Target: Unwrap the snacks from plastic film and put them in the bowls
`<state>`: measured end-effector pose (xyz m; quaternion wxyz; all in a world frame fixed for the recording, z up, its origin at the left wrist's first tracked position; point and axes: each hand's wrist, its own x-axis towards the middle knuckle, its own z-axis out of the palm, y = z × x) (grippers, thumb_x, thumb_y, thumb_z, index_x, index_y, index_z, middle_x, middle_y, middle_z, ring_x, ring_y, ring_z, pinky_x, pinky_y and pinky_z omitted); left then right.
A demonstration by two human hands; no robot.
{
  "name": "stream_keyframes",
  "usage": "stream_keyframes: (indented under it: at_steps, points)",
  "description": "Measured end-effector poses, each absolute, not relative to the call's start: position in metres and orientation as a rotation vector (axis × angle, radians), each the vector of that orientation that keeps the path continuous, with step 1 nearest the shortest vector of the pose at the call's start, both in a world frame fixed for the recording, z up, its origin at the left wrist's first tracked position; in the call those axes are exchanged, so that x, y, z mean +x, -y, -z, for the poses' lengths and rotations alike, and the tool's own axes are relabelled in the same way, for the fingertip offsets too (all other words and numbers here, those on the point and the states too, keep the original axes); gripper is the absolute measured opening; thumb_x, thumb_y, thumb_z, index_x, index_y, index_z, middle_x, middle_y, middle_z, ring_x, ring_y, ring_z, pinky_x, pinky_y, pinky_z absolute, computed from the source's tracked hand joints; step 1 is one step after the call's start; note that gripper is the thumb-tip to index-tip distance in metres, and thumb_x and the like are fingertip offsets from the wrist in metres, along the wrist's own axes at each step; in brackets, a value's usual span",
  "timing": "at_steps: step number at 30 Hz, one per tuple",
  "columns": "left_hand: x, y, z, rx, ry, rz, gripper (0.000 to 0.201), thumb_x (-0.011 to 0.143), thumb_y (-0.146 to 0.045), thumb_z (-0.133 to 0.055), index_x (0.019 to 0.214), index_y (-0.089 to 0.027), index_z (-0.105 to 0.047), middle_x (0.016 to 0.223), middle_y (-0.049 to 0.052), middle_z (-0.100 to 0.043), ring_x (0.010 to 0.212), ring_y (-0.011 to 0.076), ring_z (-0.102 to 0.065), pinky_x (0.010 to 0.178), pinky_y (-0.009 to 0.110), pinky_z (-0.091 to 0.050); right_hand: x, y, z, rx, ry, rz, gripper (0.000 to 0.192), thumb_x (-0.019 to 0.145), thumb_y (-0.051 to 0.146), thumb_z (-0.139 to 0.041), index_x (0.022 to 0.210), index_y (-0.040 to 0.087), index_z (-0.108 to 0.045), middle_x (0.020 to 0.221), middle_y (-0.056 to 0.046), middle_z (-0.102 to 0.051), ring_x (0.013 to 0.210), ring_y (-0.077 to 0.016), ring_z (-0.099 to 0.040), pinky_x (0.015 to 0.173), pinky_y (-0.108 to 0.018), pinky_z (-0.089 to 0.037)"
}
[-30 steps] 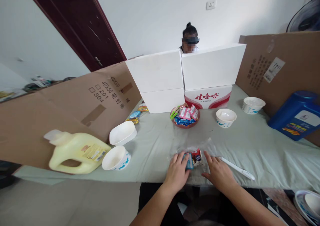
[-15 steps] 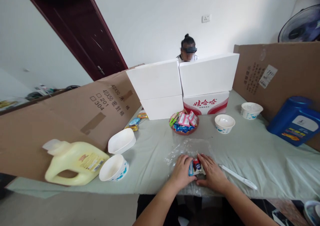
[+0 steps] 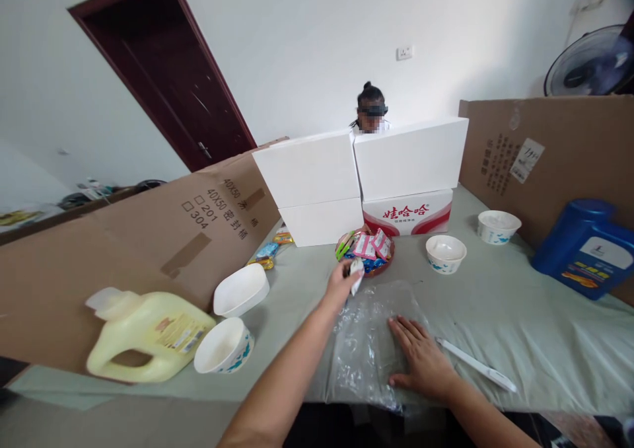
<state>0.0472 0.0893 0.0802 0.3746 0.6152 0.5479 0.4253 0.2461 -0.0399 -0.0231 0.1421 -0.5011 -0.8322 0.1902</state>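
My left hand (image 3: pixel 339 285) is closed on a small snack packet (image 3: pixel 357 276), its white side showing, at the near left edge of a reddish-brown bowl (image 3: pixel 385 267). Colourful packets (image 3: pixel 365 246), pink, green and blue, fill that bowl. My right hand (image 3: pixel 423 359) lies flat with fingers out on the right part of a clear plastic bag (image 3: pixel 361 349), which is spread wrinkled over the table's near side. Just right of this hand lies a slim white tool (image 3: pixel 478 365), its kind not clear.
White boxes (image 3: pixel 312 177) stand behind the bowl, with a person (image 3: pixel 370 108) beyond. Paper bowls (image 3: pixel 446 254), a white dish (image 3: pixel 242 291), a yellow jug (image 3: pixel 153 336) and a blue bottle (image 3: pixel 584 250) stand on the cloth. Cardboard walls (image 3: pixel 559 150) flank both sides.
My left hand has lifted the packet off the plastic bag and carried it forward to the bowl. My right hand has flattened on the bag, which now lies more spread out.
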Motion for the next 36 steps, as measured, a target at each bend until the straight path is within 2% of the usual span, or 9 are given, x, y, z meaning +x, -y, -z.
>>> stream_keyframes:
  at_steps: [5,12,15,19,24,27,30,33,36]
  points:
    - [0.07,-0.178,-0.131,1.657,-1.639,-1.012,0.039,0.075,-0.034,-0.067,0.108,-0.013,-0.063,0.11,0.012,-0.069,0.1,0.0241,-0.064,0.082,0.029,-0.048,0.246,0.041,0.019,-1.437,2.4,-0.562,0.11,0.065,0.07,-0.065,0.149,0.013,-0.024,0.152,-0.017,-0.03,0.141,-0.0355,-0.023,0.116,-0.052,-0.015]
    - [0.108,-0.229,-0.126,1.766,-1.879,-0.749,0.064,0.066,-0.054,-0.073,0.11,-0.009,-0.062,0.124,0.024,-0.059,0.116,0.0365,-0.055,0.089,0.037,-0.043,0.247,0.04,0.017,-1.438,2.387,-0.623,0.106,0.065,0.066,-0.067,0.148,0.013,-0.027,0.153,-0.015,-0.029,0.141,-0.0337,-0.022,0.116,-0.051,-0.014]
    - [0.112,-0.229,-0.12,1.849,-1.858,-0.728,0.05,0.079,-0.055,-0.059,0.106,-0.013,-0.064,0.121,0.021,-0.061,0.115,0.0335,-0.056,0.091,0.037,-0.043,0.247,0.04,0.015,-1.43,2.37,-0.643,0.103,0.064,0.062,-0.069,0.148,0.016,-0.029,0.153,-0.013,-0.029,0.141,-0.0328,-0.023,0.116,-0.05,-0.014]
    - [0.103,-0.22,-0.125,1.975,-1.779,-0.848,0.032,0.092,-0.036,-0.043,0.105,-0.015,-0.063,0.116,0.016,-0.064,0.113,0.0258,-0.056,0.094,0.035,-0.042,0.247,0.041,0.014,-1.426,2.365,-0.651,0.1,0.064,0.06,-0.07,0.146,0.017,-0.033,0.154,-0.011,-0.029,0.141,-0.032,-0.022,0.117,-0.05,-0.013]
    - [0.089,-0.162,-0.129,2.122,-1.64,-1.09,0.027,0.089,-0.023,-0.044,0.112,-0.016,-0.057,0.123,0.012,-0.056,0.119,0.0206,-0.05,0.1,0.034,-0.038,0.247,0.04,0.013,-1.429,2.377,-0.645,0.095,0.068,0.061,-0.067,0.145,0.015,-0.036,0.153,-0.012,-0.03,0.142,-0.0315,-0.022,0.116,-0.05,-0.013]
    - [0.079,-0.087,-0.106,2.357,-1.271,-1.12,0.015,0.086,-0.024,-0.05,0.095,-0.019,-0.061,0.104,0.008,-0.061,0.107,0.0209,-0.053,0.097,0.036,-0.04,0.248,0.04,0.013,-1.425,2.38,-0.624,0.092,0.069,0.062,-0.066,0.144,0.016,-0.038,0.153,-0.012,-0.031,0.142,-0.0314,-0.022,0.116,-0.05,-0.013]
    - [0.062,-0.006,-0.069,2.58,-0.824,-0.744,0.011,0.082,-0.03,-0.059,0.086,-0.02,-0.062,0.091,0.004,-0.061,0.093,0.0204,-0.055,0.088,0.036,-0.044,0.246,0.04,0.011,-1.431,2.383,-0.604,0.087,0.072,0.059,-0.065,0.144,0.016,-0.038,0.152,-0.012,-0.031,0.142,-0.0305,-0.022,0.116,-0.05,-0.013]
    - [0.033,0.046,-0.035,2.588,-0.938,-0.394,0.034,0.064,-0.042,-0.079,0.087,-0.021,-0.064,0.091,0.004,-0.061,0.094,0.0247,-0.054,0.088,0.041,-0.045,0.245,0.043,0.006,-1.477,2.383,-0.613,0.086,0.072,0.056,-0.066,0.143,0.016,-0.04,0.154,-0.014,-0.026,0.143,-0.0313,-0.018,0.116,-0.05,-0.014]
    - [-0.003,0.067,-0.017,2.553,-1.074,-0.332,0.048,0.057,-0.041,-0.084,0.096,-0.021,-0.065,0.103,0.007,-0.062,0.103,0.0293,-0.053,0.093,0.048,-0.044,0.252,0.051,0.002,-1.489,2.402,-0.656,0.091,0.067,0.056,-0.071,0.143,0.016,-0.04,0.156,-0.015,-0.02,0.144,-0.0338,-0.012,0.115,-0.053,-0.014]
